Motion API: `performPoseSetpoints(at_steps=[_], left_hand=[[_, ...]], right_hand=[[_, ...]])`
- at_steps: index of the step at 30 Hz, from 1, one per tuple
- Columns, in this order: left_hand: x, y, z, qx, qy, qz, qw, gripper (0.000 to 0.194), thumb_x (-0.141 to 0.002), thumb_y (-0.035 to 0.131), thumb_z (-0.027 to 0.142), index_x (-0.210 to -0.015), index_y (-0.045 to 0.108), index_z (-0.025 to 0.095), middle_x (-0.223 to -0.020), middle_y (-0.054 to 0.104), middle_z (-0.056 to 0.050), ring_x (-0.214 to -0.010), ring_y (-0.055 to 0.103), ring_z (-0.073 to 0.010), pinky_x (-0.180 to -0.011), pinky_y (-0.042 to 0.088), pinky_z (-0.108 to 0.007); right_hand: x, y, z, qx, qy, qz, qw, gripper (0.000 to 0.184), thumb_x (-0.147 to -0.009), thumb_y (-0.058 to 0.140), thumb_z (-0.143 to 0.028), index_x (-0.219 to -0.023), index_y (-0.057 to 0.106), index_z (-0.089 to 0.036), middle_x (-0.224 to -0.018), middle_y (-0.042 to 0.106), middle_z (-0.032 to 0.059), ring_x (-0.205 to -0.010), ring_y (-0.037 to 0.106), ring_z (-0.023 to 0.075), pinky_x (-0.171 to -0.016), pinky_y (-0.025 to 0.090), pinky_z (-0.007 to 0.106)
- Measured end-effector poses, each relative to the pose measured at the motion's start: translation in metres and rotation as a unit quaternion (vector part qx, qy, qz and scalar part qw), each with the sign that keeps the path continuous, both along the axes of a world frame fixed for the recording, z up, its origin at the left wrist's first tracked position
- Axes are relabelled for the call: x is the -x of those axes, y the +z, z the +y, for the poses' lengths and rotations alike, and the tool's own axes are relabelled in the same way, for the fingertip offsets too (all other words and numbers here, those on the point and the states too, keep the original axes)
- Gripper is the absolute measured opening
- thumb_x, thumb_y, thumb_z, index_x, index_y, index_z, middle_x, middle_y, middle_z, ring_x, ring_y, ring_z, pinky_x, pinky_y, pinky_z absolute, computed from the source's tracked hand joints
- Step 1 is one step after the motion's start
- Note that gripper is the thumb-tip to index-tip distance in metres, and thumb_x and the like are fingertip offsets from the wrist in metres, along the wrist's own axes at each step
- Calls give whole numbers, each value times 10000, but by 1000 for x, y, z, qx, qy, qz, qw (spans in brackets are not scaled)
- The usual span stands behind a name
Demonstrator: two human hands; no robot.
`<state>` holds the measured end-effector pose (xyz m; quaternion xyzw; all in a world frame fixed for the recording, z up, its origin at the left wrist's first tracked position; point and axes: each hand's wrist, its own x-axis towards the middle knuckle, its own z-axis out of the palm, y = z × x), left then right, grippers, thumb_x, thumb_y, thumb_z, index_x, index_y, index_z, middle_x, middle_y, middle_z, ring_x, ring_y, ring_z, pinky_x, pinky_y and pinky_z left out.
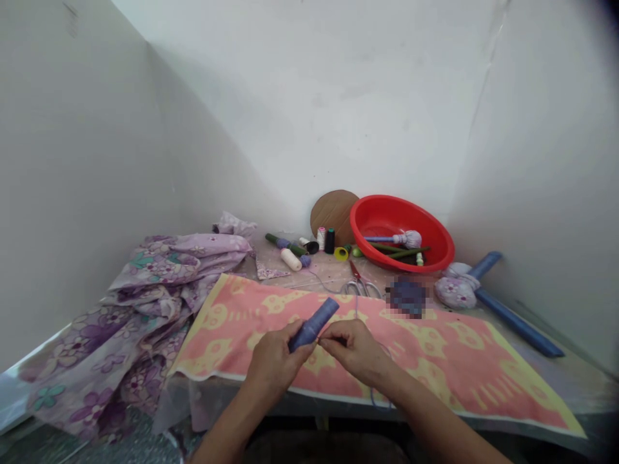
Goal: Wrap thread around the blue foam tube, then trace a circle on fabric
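My left hand point(276, 351) is closed around a blue roll point(316, 322), which tilts up to the right over the pink and yellow cloth point(232, 335). Beside the roll's right side, my right hand point(351, 348) has its thumb and fingertips pinched together. What lies in that pinch is too small to make out. A thin bluish-purple thread point(356, 304) runs from a small purple ball point(305, 261) toward my right hand, and a loop of similar thread point(373, 396) hangs below it. Behind the hands, scissors point(356, 274) lie on the table.
Crumpled floral fabric point(159, 290) is heaped at left. A red basin point(401, 261) leans at the back, before a cardboard disc point(329, 209). Near it stand a black spool point(329, 241) and a white spool point(321, 238). A floral bundle point(454, 293) and blue rod point(520, 324) lie at right.
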<state>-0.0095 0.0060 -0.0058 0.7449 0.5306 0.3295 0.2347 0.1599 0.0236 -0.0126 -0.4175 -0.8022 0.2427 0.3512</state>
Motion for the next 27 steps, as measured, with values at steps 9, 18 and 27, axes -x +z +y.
performPoseSetpoints(at_steps=[9,18,27], left_hand=[[1,0,-2,-13,33,185,982,323,-761,428,380,-1041,544,266,-805,665,-41,-753,604,-215,-589,346,-237],[2,1,-6,-24,-50,228,972,160,-696,507,308,-811,598,245,-741,651,-16,-674,583,-196,-532,279,-230],[3,4,-15,47,-152,151,976,165,-636,548,263,-777,625,224,-642,602,31,-579,528,-144,-505,262,-202]], right_hand=[[-1,13,-5,-60,6,-50,997,162,-739,494,-162,-631,614,-152,-551,540,-14,-521,458,87,-497,307,186],[-3,20,5,-229,62,-227,944,169,-770,500,-208,-673,638,-193,-630,585,10,-644,499,127,-550,294,234],[-11,14,21,12,171,-60,983,195,-710,591,-313,-651,650,-138,-585,564,1,-559,499,95,-553,366,198]])
